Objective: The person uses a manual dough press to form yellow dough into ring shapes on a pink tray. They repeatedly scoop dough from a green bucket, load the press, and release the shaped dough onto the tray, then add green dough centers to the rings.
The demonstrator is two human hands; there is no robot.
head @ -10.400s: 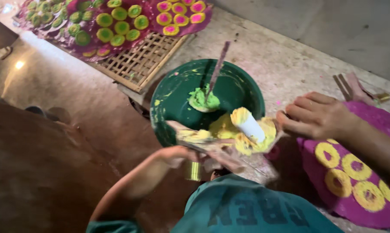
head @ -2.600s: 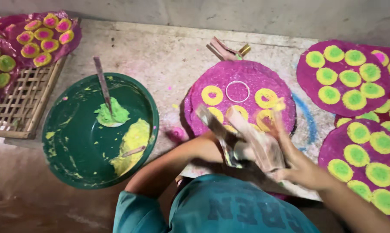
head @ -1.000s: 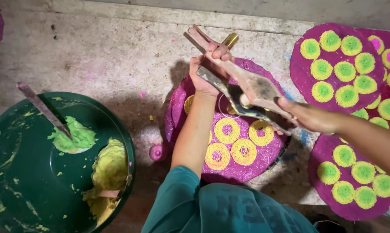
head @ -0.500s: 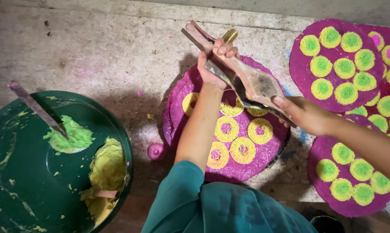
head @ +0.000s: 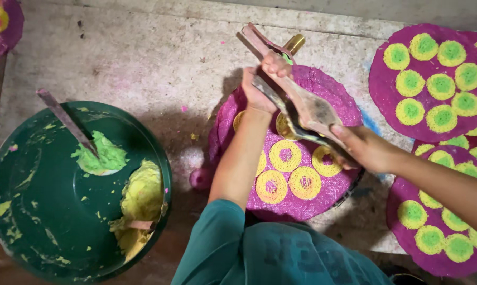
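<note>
A two-armed wooden press (head: 307, 108) with a brass barrel hangs over a round purple disc (head: 323, 89) on the floor. My left hand (head: 262, 82) grips the far ends of its arms. My right hand (head: 362, 148) holds the near ends. Several yellow rings (head: 284, 155) of dough with purple centres lie on the near half of that disc. The far half is bare purple.
A green basin (head: 43, 211) at the left holds a lump of green dough (head: 102, 155), yellow dough (head: 141, 192) and a stick (head: 64, 119). Purple discs (head: 386, 79) with yellow-green rounds lie at the right. A small pink ball (head: 200, 178) sits beside the disc.
The view has swung from the basin to the purple disc. Both hands brought the press over the disc, and more yellow rings now lie on it.
</note>
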